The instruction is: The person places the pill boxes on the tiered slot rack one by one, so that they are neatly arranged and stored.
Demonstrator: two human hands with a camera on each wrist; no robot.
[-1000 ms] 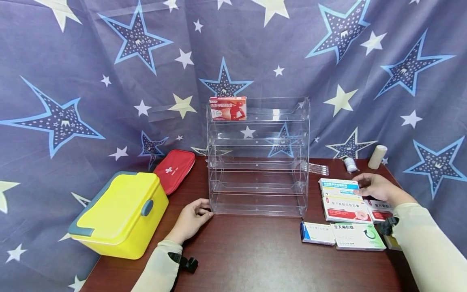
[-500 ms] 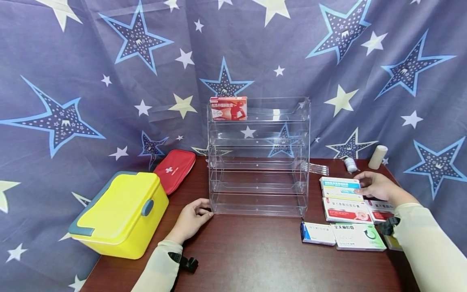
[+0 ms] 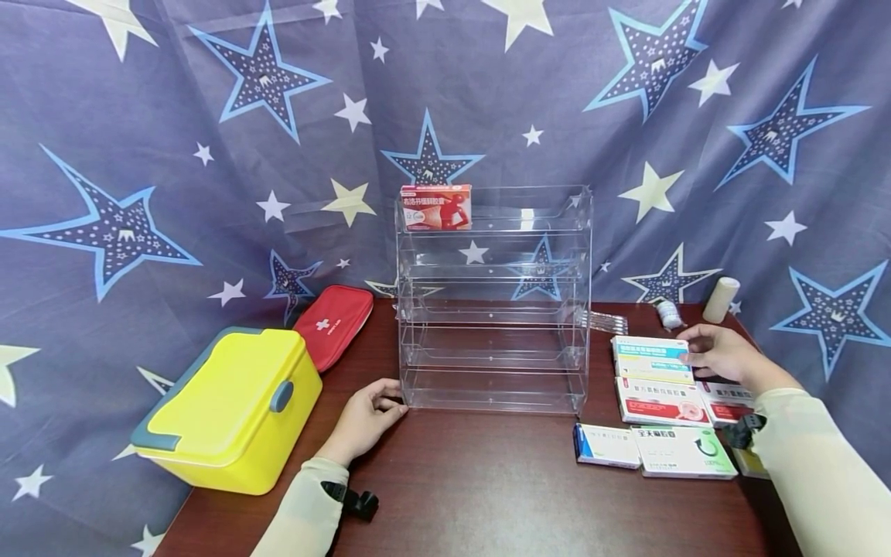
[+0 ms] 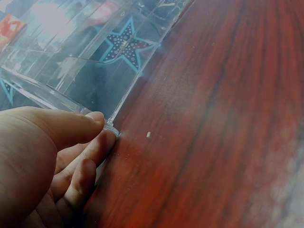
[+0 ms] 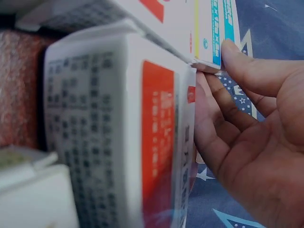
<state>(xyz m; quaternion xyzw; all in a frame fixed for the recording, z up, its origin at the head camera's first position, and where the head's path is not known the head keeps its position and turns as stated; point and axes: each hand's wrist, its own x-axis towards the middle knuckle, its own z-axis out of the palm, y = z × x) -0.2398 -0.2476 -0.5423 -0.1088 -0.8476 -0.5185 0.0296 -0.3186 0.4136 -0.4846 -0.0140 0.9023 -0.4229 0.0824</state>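
Note:
In the head view, a clear acrylic display rack point(image 3: 490, 402) with several tiers stands mid-table. A red medicine box point(image 3: 436, 207) sits at the left of its top tier. My left hand point(image 3: 365, 418) is at the rack's lower left corner; the left wrist view shows thumb and forefinger pinching that clear corner point(image 4: 110, 127). On the right, my right hand point(image 3: 720, 356) grips the right end of a white, blue and yellow medicine box point(image 3: 650, 360). In the right wrist view the thumb point(image 5: 232, 52) lies on its printed face, with fingers at its underside.
A red-and-white medicine box point(image 3: 661, 402) lies just in front of the gripped one, another point(image 3: 724, 398) beside it. Nearer are a green-and-white box point(image 3: 682, 451) and a blue-and-white box point(image 3: 608, 446). A yellow case point(image 3: 230, 402) and red first-aid pouch point(image 3: 334, 325) stand left.
My right hand and the white, blue and yellow box have shifted slightly right and away, and the box's face shows a little more. My left hand and the rack stay put.

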